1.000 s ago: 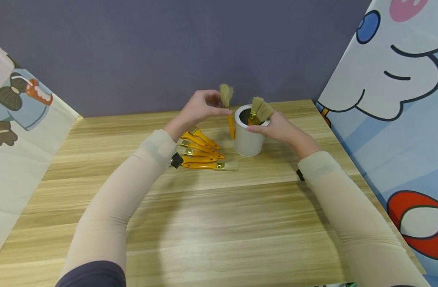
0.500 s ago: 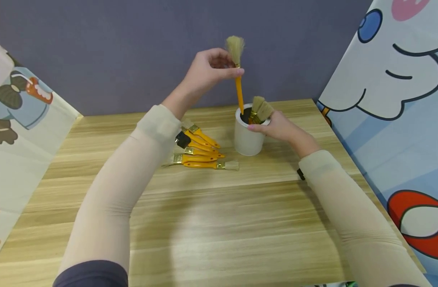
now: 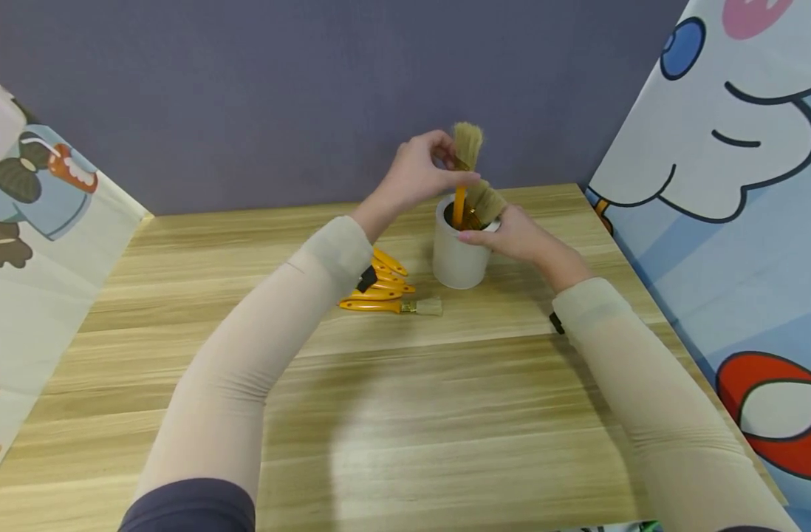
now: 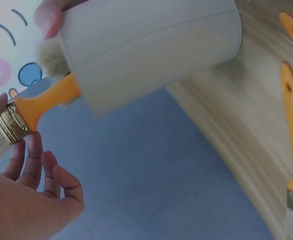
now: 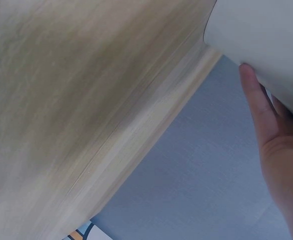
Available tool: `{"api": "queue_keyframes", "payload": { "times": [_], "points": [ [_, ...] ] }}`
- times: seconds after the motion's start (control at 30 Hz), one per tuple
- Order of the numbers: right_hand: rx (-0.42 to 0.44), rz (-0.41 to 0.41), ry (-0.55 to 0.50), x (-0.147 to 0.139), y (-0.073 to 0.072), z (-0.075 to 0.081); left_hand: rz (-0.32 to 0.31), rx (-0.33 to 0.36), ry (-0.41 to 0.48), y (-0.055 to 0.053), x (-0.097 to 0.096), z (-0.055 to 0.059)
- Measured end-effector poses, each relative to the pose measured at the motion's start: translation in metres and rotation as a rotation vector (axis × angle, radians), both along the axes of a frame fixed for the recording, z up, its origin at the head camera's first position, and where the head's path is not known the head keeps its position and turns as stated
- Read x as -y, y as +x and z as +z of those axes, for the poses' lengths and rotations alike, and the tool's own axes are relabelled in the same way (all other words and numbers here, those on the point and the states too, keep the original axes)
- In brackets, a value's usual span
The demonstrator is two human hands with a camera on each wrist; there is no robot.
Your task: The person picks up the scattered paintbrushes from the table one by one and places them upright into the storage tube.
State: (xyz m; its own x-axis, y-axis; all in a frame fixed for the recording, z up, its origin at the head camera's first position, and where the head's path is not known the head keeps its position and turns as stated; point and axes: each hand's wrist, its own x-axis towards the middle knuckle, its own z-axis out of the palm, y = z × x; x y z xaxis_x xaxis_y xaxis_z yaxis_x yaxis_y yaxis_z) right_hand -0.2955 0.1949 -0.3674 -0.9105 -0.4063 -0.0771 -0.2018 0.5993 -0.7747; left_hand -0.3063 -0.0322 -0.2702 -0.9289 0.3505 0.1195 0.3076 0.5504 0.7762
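Observation:
My left hand pinches a paintbrush by its brass ferrule, bristles up. Its orange handle reaches into the mouth of a white cylindrical container. Other paintbrushes stand in there, their bristles leaning right over the rim. At the container's right side, my right hand holds it, thumb near the rim; in the right wrist view a finger lies along the white wall. The container's inside is mostly hidden.
Several orange-handled paintbrushes lie left of the container on the wood-grain table, partly behind my left forearm. The lowest brush points its bristles right. A grey wall stands behind, with cartoon-printed panels at the sides.
My left hand rose with the paintbrush from beside the container, moved right over its mouth, then lowered, putting the handle inside. The right hand and container stayed put.

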Motion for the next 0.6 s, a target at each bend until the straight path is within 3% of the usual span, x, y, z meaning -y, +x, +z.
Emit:
{"api": "queue_keyframes", "payload": {
  "times": [0.33,0.6],
  "points": [
    [-0.008,0.008,0.018,0.001,-0.001,0.001,0.039,0.015,-0.012,-0.001,0.001,-0.021],
    [-0.015,0.002,0.025,0.001,-0.002,0.000,0.070,0.008,-0.077,-0.003,0.000,-0.039]
  ]
}}
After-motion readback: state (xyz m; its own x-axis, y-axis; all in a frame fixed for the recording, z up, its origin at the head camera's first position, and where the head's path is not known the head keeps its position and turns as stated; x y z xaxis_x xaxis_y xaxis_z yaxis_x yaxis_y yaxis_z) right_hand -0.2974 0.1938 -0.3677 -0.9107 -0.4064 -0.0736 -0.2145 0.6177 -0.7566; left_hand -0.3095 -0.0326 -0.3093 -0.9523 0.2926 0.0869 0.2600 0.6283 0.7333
